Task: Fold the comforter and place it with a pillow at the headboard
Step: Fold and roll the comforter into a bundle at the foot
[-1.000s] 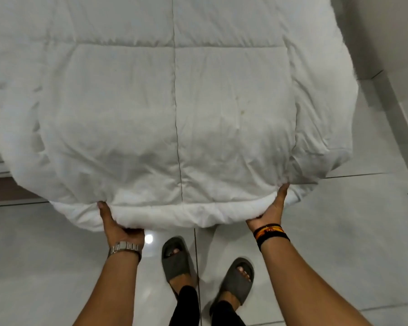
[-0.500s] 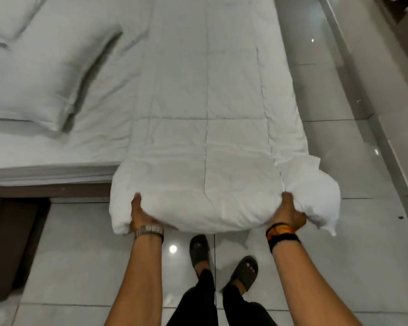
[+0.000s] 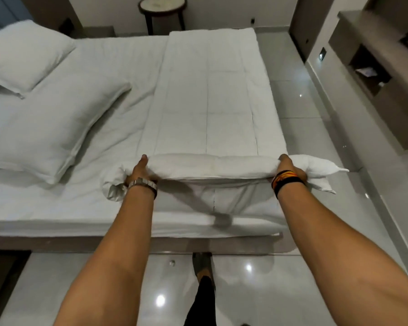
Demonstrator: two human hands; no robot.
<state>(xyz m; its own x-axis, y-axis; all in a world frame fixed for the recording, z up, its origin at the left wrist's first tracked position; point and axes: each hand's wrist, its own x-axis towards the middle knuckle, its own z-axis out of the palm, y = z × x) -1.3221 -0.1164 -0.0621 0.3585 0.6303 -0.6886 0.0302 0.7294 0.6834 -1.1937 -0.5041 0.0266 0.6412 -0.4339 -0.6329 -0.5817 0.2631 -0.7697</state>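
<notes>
With my left hand and right hand each in a closed grip on the near end of the white quilted comforter, a long strip beyond my grip, the crosswise folds and white rectangular pillow remain.

White comforter in a long strip along the bed's right side, two pillows left

Fingers of both hands hidden under comforter; foot blurred.
</notes>
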